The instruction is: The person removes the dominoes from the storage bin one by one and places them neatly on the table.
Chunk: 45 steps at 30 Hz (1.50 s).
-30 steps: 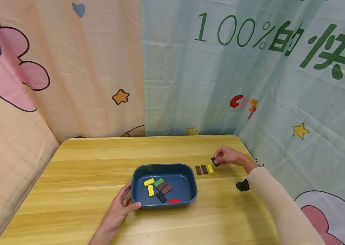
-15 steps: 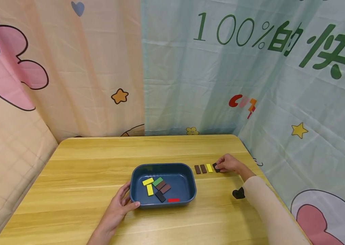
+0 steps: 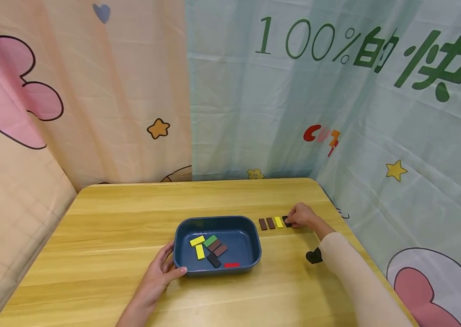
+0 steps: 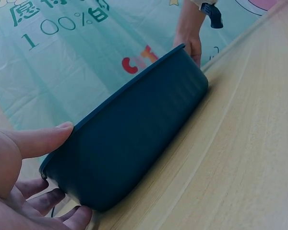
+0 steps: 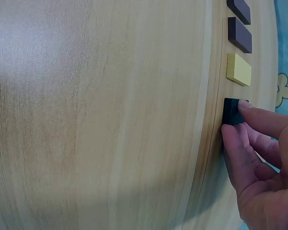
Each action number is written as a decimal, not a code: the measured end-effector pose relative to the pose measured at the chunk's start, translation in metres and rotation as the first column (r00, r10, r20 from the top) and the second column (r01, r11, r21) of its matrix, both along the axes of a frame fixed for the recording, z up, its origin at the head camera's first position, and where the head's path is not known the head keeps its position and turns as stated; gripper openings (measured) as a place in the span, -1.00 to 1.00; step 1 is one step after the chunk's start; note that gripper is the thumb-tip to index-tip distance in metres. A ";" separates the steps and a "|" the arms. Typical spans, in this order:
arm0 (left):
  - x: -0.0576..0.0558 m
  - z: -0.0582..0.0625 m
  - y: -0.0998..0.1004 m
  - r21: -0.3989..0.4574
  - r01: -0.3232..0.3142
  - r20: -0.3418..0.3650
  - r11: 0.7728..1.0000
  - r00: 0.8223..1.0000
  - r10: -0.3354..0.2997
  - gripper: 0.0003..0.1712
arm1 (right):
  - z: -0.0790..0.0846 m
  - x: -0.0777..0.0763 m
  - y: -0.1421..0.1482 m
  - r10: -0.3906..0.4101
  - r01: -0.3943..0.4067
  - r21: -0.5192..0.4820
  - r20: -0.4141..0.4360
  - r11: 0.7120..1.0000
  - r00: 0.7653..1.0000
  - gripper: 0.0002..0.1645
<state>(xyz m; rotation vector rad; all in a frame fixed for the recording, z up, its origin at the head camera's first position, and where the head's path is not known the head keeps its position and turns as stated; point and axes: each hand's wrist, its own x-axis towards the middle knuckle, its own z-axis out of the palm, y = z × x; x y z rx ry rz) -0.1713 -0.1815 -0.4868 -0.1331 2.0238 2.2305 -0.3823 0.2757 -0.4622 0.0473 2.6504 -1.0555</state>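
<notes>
Seemingly placing step: right hand (image 3: 302,215) pinches black tile (image 5: 229,111) between fingers on surface (image 3: 91,254), just beside yellow tile (image 3: 278,222); left hand (image 3: 160,278) grips blue tray (image 4: 129,124). Next likely calls for gentle, square release.

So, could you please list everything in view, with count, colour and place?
Table: 1, light wood, under bin
Bin: 1, dark blue, on table
Loose blocks: 7 (2 yellow, 2 brown, 1 green, 1 black, 1 red), in bin
Row blocks: 4 (2 brown, 1 yellow, 1 black), right of bin
Printed cloth: count unclear, peach and mint, behind table
Wrist device: 1, black, at right wrist
Sleeve: 1, cream, right arm
Left hand: 1, gripping bin's left end
Right hand: 1, pinching row's black block
</notes>
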 end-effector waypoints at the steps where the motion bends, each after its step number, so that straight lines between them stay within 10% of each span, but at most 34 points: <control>1: -0.001 0.001 -0.001 -0.001 -0.006 0.001 1.000 1.000 0.006 0.01 | 0.001 -0.002 -0.002 0.005 -0.005 0.004 -0.007 1.000 1.000 -0.81; 45: -0.001 0.000 0.000 0.008 -0.007 0.023 1.000 1.000 0.007 0.03 | 0.053 0.002 -0.049 0.388 -0.387 -0.054 0.008 0.921 0.922 -0.55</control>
